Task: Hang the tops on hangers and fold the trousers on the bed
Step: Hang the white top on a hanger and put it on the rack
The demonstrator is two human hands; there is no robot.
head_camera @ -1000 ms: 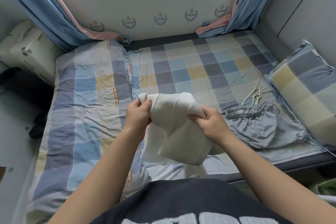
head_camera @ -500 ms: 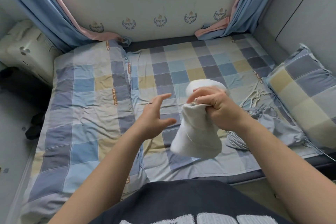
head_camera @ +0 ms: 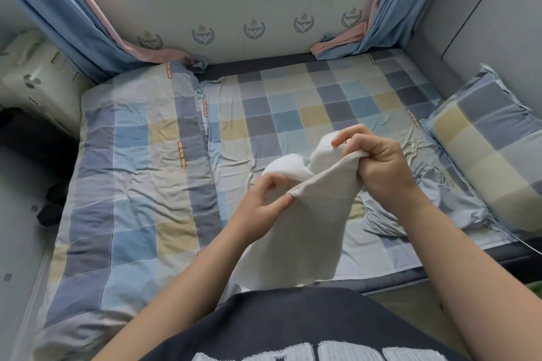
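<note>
The white knitted cotton garment [head_camera: 308,214] is held in the air above the near half of the bed [head_camera: 308,102], which is covered by a sheet checked in blue, grey and pale yellow. The right hand [head_camera: 378,164] is closed in a fist round a gathered bunch of the cloth, with the knuckles raised and the fingers curled tightly; part of the garment bulges out above and to the left of this fist. The left hand [head_camera: 264,202] is lower, nearer the bed's front edge, and pinches a seamed edge of the same garment between thumb and forefinger, with the remaining fingers loosely bent. A taut fold of cloth runs between the two hands, and the rest hangs down to the front edge of the bed. The crumpled grey-blue trousers with a pale drawstring [head_camera: 434,202] lie unfolded on the bed's right part, partly hidden behind the right wrist. A pillow in matching checked fabric [head_camera: 492,155] rests at the bed's right end, just beside the trousers. A folded checked quilt [head_camera: 132,170] covers the bed's left part. Blue and pink curtains [head_camera: 58,14] hang at both far corners of the bed. A white plastic appliance [head_camera: 35,82] stands off the bed's left end.
</note>
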